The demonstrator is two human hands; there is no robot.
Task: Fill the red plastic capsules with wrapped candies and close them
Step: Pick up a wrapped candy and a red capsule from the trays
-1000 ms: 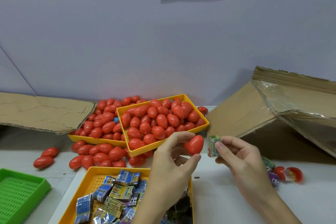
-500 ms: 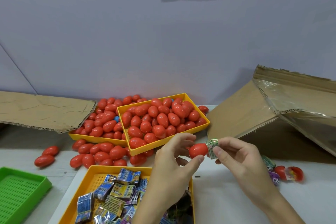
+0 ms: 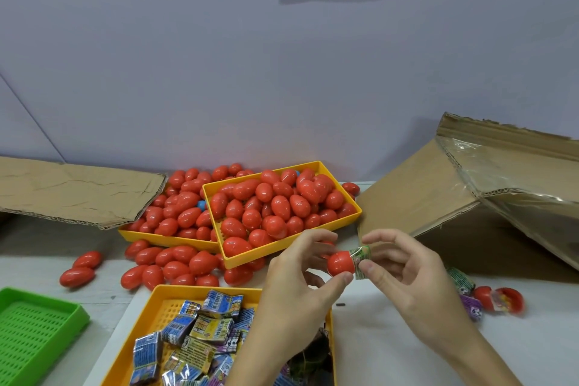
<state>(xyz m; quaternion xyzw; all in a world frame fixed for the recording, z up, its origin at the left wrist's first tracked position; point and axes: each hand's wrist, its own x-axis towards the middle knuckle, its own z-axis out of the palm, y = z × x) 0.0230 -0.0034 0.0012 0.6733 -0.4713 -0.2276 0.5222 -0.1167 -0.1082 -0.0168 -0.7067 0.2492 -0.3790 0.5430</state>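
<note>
Plain pale wall behind, white table (image 3: 391,338) in front. Flattened cardboard sheet (image 3: 72,189) lies at far left; an opened cardboard box (image 3: 463,197) tips on its side at right.

Left hand (image 3: 297,285) pinches a red capsule (image 3: 340,262) between thumb below and fingertips above, held in the air above the table, just in front of the near corner of the filled tray. Right hand (image 3: 410,276) pinches a green wrapped candy (image 3: 360,260) between thumb and index finger, other fingers loosely curled. The candy touches the capsule's open end; how far in it sits cannot be told.

Two yellow trays at the back: the nearer yellow tray (image 3: 279,252) is piled with red capsules and overlaps the rear yellow tray (image 3: 163,240), also full, with one blue capsule (image 3: 201,205) among them. Loose red capsules (image 3: 175,263) are scattered on the table in front of them, with two more (image 3: 80,269) lying apart at left.

Candy tray (image 3: 175,294), yellow, sits near the bottom centre under the left wrist, holding blue and yellow wrapped candies (image 3: 200,323). Green perforated tray (image 3: 34,329) at bottom left.

Right of the right hand: a few loose wrapped candies (image 3: 466,294) and an open capsule half (image 3: 507,299) with something colourful inside, just beside the box.
</note>
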